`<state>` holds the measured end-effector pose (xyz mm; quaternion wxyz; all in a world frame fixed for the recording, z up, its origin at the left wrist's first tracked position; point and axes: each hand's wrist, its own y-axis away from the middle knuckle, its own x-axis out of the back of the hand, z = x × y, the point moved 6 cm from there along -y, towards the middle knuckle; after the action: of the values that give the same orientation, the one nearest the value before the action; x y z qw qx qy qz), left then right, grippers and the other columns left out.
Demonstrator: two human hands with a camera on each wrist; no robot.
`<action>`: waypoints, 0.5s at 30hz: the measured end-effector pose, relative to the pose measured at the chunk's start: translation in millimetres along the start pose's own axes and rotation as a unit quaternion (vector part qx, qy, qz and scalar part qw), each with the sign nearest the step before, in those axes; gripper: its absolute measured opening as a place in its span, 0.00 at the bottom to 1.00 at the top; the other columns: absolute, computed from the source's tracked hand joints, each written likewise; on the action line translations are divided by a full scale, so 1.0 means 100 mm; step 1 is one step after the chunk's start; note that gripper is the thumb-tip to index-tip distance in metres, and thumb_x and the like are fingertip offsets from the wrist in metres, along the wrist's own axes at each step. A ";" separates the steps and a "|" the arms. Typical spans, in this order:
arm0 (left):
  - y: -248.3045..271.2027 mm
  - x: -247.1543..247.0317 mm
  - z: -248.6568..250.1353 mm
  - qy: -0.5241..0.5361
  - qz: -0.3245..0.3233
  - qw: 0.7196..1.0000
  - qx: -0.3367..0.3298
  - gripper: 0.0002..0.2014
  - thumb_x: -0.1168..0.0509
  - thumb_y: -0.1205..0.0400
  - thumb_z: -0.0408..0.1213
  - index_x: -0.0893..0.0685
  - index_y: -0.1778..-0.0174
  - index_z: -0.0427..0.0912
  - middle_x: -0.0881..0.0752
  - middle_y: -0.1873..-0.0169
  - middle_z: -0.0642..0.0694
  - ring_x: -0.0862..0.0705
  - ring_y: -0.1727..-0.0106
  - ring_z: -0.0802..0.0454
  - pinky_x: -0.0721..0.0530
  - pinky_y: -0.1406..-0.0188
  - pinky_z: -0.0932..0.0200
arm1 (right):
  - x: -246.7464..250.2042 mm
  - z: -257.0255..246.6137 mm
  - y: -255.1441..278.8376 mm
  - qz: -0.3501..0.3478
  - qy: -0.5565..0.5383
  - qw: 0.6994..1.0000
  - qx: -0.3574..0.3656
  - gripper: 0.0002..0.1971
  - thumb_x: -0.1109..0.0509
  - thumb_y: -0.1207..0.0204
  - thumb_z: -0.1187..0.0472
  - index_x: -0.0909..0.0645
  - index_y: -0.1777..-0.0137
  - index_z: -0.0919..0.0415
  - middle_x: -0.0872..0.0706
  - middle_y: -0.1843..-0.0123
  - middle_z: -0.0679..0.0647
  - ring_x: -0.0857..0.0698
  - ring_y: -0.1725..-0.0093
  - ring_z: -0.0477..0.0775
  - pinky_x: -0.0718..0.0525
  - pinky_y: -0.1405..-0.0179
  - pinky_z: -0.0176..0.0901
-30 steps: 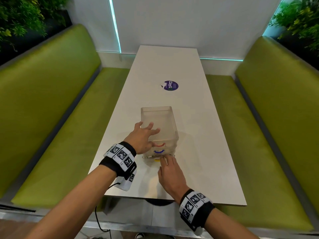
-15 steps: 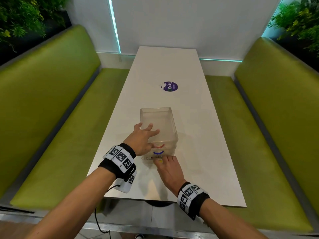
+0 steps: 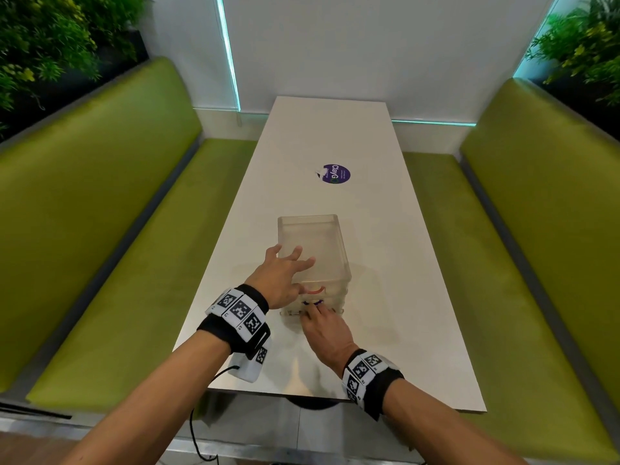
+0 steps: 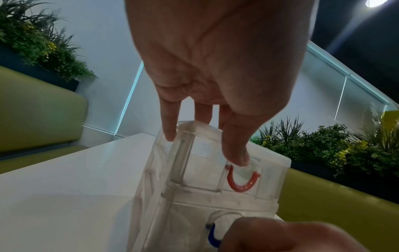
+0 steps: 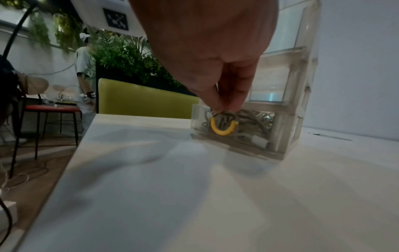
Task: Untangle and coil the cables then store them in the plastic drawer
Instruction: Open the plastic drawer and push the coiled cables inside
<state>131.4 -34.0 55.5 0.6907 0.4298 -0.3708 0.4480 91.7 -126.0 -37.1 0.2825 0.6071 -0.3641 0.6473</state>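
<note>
A clear plastic drawer unit stands on the white table. It has three drawers, with a red handle, a blue handle and a yellow handle. My left hand lies spread on the unit's top, thumb at the top drawer's front. My right hand pinches the top of the yellow handle on the bottom drawer, which sticks out slightly. Grey and white cables lie bundled inside that drawer.
Green benches run along both sides of the table. A purple round sticker lies farther up the table. The table's near edge is just behind my wrists. A person stands by a red chair far off.
My right hand has slid forward and a little left along the table, staying at the bottom drawer's front. My left hand has stayed on the unit's top.
</note>
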 end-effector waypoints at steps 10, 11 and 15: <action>-0.05 -0.01 -0.01 0.013 0.002 1.000 -0.007 0.30 0.37 0.17 0.49 0.39 0.19 0.60 0.45 0.16 0.54 0.59 0.16 0.43 0.41 0.19 0.45 | 0.19 0.05 -0.01 0.091 0.007 0.995 0.036 0.18 0.32 0.43 0.70 0.30 0.52 0.62 0.14 0.63 0.58 0.17 0.74 0.53 0.24 0.83 0.40; -0.05 -0.01 -0.02 0.015 0.003 1.000 -0.008 0.30 0.37 0.18 0.50 0.39 0.19 0.60 0.46 0.16 0.55 0.59 0.16 0.44 0.41 0.19 0.44 | 0.20 0.05 -0.01 0.085 -0.002 0.996 0.033 0.21 0.28 0.45 0.70 0.30 0.52 0.62 0.14 0.63 0.58 0.17 0.74 0.53 0.25 0.84 0.39; 0.01 -0.08 -0.10 0.043 0.012 0.998 -0.044 0.40 0.33 0.20 0.50 0.50 0.18 0.61 0.59 0.16 0.53 0.66 0.16 0.45 0.43 0.19 0.41 | 0.39 0.04 0.08 0.089 -0.124 0.987 0.053 0.24 0.18 0.41 0.62 0.30 0.52 0.57 0.14 0.57 0.54 0.15 0.69 0.54 0.26 0.82 0.39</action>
<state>128.8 -27.0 45.2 0.7188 0.3748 -0.3656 0.4573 83.3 -137.1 0.3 0.1436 0.6624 -0.4137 0.6078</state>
